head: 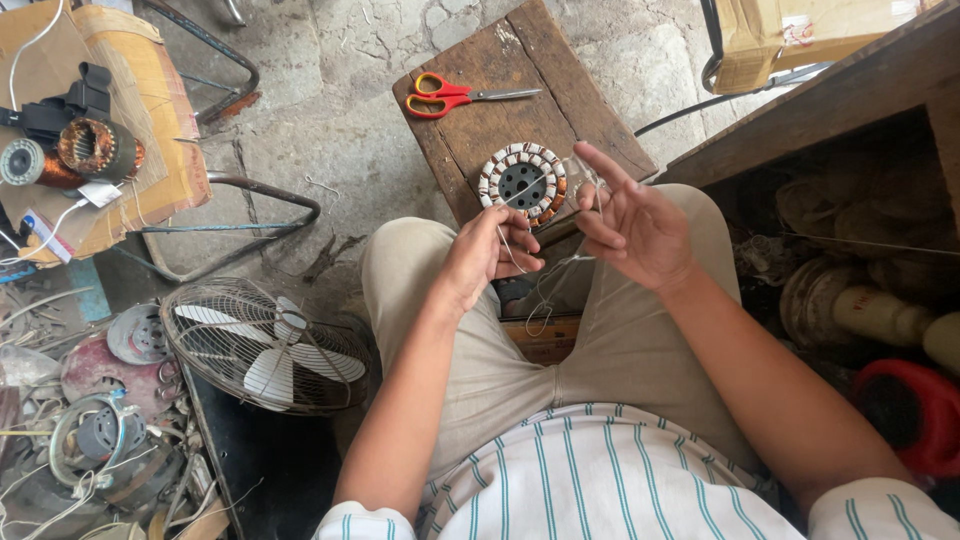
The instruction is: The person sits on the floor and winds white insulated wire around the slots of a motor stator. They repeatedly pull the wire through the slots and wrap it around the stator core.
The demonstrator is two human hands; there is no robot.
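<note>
A round motor stator with copper windings (522, 182) lies on a small dark wooden stool (500, 110) in front of my knees. My left hand (490, 250) is closed around a thin pale thread or wire (520, 235) that runs up to the stator and hangs in a loop between my legs. My right hand (630, 225) is raised beside the stator with fingers spread, the thread passing across its fingertips. Red-handled scissors (450, 96) rest at the stool's far end.
A table fan with a wire guard (265, 345) lies on the floor at left, among motor parts and wires (100, 440). Another wound stator (95, 148) sits on a cardboard-covered chair at far left. A wooden bench with clutter (860, 260) stands at right.
</note>
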